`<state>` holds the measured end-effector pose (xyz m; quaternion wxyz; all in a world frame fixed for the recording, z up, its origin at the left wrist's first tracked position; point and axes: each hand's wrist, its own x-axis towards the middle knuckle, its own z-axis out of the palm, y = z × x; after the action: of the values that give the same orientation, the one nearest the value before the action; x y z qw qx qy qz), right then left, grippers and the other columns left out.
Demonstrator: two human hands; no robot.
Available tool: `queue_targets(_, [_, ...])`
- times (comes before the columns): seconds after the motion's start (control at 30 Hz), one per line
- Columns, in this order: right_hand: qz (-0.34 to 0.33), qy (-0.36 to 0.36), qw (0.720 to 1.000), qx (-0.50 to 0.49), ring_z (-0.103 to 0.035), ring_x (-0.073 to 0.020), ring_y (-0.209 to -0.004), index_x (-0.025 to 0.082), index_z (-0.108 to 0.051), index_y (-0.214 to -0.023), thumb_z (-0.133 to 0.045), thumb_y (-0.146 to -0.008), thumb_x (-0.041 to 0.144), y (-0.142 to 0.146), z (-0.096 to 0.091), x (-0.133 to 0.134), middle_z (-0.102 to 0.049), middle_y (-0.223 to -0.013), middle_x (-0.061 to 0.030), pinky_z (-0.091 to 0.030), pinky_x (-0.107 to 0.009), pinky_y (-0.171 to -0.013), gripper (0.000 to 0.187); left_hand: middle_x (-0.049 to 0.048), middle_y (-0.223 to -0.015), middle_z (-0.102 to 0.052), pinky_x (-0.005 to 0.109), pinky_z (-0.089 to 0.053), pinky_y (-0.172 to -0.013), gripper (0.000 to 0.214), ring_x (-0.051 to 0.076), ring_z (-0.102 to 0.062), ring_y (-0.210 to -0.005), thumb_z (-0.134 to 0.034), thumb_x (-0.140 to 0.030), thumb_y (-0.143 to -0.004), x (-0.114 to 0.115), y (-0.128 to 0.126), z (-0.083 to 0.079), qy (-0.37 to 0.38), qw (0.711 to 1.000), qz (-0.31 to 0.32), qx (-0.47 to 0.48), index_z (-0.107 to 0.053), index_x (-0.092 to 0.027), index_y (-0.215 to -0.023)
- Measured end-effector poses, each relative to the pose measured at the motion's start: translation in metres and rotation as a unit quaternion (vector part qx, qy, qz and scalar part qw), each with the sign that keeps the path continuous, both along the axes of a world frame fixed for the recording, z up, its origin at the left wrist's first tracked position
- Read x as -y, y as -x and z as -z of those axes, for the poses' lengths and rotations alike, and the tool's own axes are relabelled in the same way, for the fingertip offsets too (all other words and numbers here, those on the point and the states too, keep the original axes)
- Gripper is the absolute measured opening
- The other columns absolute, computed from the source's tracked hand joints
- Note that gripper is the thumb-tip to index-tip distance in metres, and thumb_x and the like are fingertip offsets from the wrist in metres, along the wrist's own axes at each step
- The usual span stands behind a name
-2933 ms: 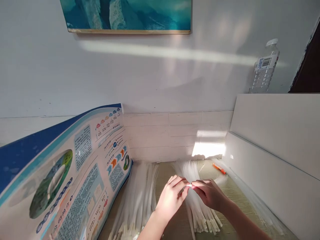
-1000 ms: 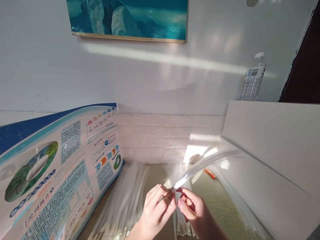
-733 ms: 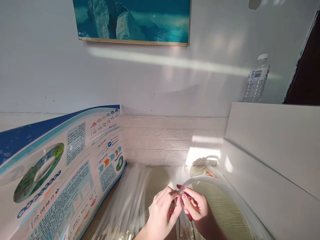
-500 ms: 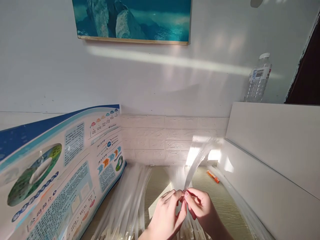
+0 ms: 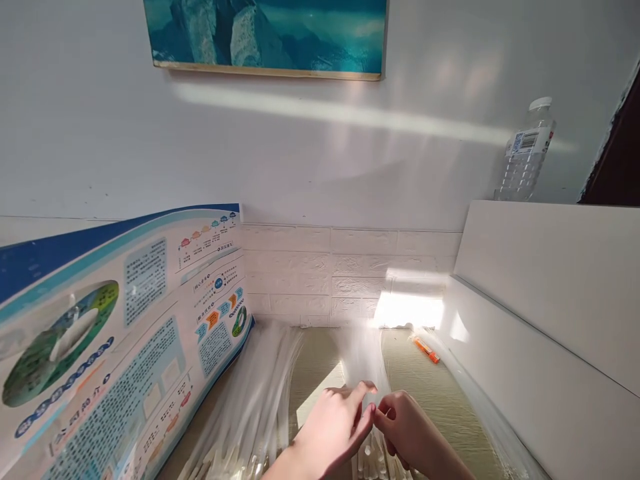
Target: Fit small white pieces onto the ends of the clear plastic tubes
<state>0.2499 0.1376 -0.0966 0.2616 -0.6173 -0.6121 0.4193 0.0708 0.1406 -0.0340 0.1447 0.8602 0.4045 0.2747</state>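
My left hand (image 5: 339, 423) is over the middle pile of thin, translucent white strands (image 5: 361, 353). Its forefinger stretches forward, apart from the thumb, and nothing shows between them. Close against its thumb tip is my right hand (image 5: 406, 427), fingers curled and thumb and forefinger pinched together. Whatever the right fingers hold, if anything, is hidden. Below both hands, the pile's thicker whitish ends (image 5: 373, 460) point toward me. A wider pile of similar strands (image 5: 255, 393) lies to the left, also with thick ends at the front.
A large printed poster board (image 5: 125, 333) stands at the left. An orange object (image 5: 426, 349) lies right of the middle pile, near more strands (image 5: 475, 393) along a white panel (image 5: 525, 360). A plastic bottle (image 5: 529, 150) stands above it. Behind is a brick-patterned wall (image 5: 290, 273).
The bunch of strands that stood up from between my fingers, leaning right, is no longer raised. My left fingers have parted; my right fingers have curled in. The view has shifted slightly.
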Motion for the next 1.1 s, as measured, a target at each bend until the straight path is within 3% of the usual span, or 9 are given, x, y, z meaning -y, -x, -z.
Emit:
queue_targets(0.13, [0.004,-0.045,0.997,0.059,-0.036,-0.0079,-0.032,0.019,-0.053,-0.07,-0.047,-0.092,0.043,-0.012,-0.016,0.002,-0.053,-0.047,0.0014,-0.026,-0.021,-0.036,0.033,0.0022,-0.069,-0.068,0.03,-0.039,-0.061,0.034,0.022,-0.065,-0.063,-0.038,-0.032,-0.099,-0.009,0.013,-0.023,0.051,0.995,-0.022,-0.08,-0.064,-0.024,-0.119])
queue_targets(0.3, [-0.016,-0.068,0.997,0.036,-0.036,-0.01,-0.043,0.022,-0.037,-0.065,-0.047,-0.093,0.043,-0.038,-0.027,-0.015,-0.043,-0.049,0.0031,-0.025,-0.023,-0.043,0.036,-0.0022,-0.064,-0.059,0.026,-0.027,-0.052,0.019,0.017,-0.053,-0.055,-0.046,-0.033,-0.092,-0.012,0.071,-0.051,0.133,0.974,-0.14,-0.115,-0.062,-0.024,-0.097])
queue_targets(0.37, [-0.018,-0.119,0.992,0.022,-0.034,-0.0112,-0.05,0.022,-0.029,-0.065,-0.046,-0.094,0.043,-0.045,-0.024,-0.026,-0.036,-0.053,0.0035,-0.025,-0.025,-0.048,0.04,-0.003,-0.068,-0.062,0.026,-0.032,-0.057,0.012,0.017,-0.056,-0.061,-0.054,-0.034,-0.087,-0.003,0.1,-0.04,0.11,0.97,-0.192,-0.103,-0.059,-0.024,-0.091])
queue_targets(0.5, [0.029,-0.24,0.97,-0.004,-0.026,-0.0131,-0.06,0.022,-0.025,-0.069,-0.041,-0.099,0.047,-0.05,-0.002,-0.036,-0.025,-0.063,0.004,-0.022,-0.029,-0.057,0.042,-0.0026,-0.072,-0.062,0.026,-0.042,-0.063,0.016,0.015,-0.058,-0.062,-0.053,-0.039,-0.087,0.034,0.14,0.011,0.052,0.948,-0.308,-0.059,-0.056,-0.023,-0.085])
queue_targets(0.6, [0.015,-0.261,0.965,-0.022,-0.024,-0.0131,-0.06,0.022,-0.026,-0.07,-0.041,-0.101,0.048,-0.05,0.013,-0.031,-0.023,-0.064,0.0043,-0.02,-0.03,-0.058,0.044,-0.0016,-0.082,-0.065,0.027,-0.047,-0.065,0.021,0.015,-0.059,-0.062,-0.054,-0.044,-0.086,0.068,0.146,0.038,0.051,0.937,-0.344,-0.042,-0.061,-0.025,-0.093])
queue_targets(0.7, [-0.002,-0.262,0.965,-0.025,-0.024,-0.0125,-0.06,0.022,-0.026,-0.069,-0.042,-0.101,0.048,-0.051,0.016,-0.026,-0.022,-0.063,0.0047,-0.019,-0.03,-0.057,0.045,0.0,-0.087,-0.067,0.029,-0.051,-0.069,0.026,0.018,-0.065,-0.071,-0.056,-0.05,-0.088,0.09,0.139,0.041,0.072,0.924,-0.373,-0.051,-0.064,-0.026,-0.094])
queue_targets(0.8, [-0.011,-0.266,0.964,-0.009,-0.024,-0.0121,-0.059,0.021,-0.027,-0.068,-0.042,-0.101,0.045,-0.052,0.013,-0.023,-0.023,-0.061,0.005,-0.019,-0.03,-0.058,0.044,0.0006,-0.089,-0.068,0.03,-0.053,-0.073,0.027,0.02,-0.068,-0.079,-0.061,-0.052,-0.088,0.093,0.132,0.037,0.063,0.926,-0.366,-0.067,-0.067,-0.026,-0.094])
queue_targets(0.9, [-0.005,-0.269,0.963,0.014,-0.024,-0.0123,-0.059,0.022,-0.027,-0.068,-0.042,-0.101,0.042,-0.053,0.009,-0.023,-0.023,-0.061,0.0048,-0.019,-0.03,-0.058,0.042,0.0025,-0.094,-0.071,0.032,-0.055,-0.078,0.024,0.022,-0.07,-0.085,-0.07,-0.048,-0.085,0.083,0.128,0.043,-0.008,0.949,-0.304,-0.088,-0.072,-0.028,-0.098])
queue_targets(1.1, [-0.015,-0.26,0.965,0.016,-0.024,-0.013,-0.059,0.022,-0.032,-0.065,-0.041,-0.1,0.041,-0.05,0.004,-0.021,-0.024,-0.06,0.0041,-0.02,-0.03,-0.057,0.042,0.0019,-0.112,-0.071,0.031,-0.051,-0.078,0.049,0.021,-0.067,-0.091,-0.06,-0.004,-0.081,0.056,0.114,0.057,-0.092,0.962,-0.169,-0.194,-0.072,-0.038,-0.113])
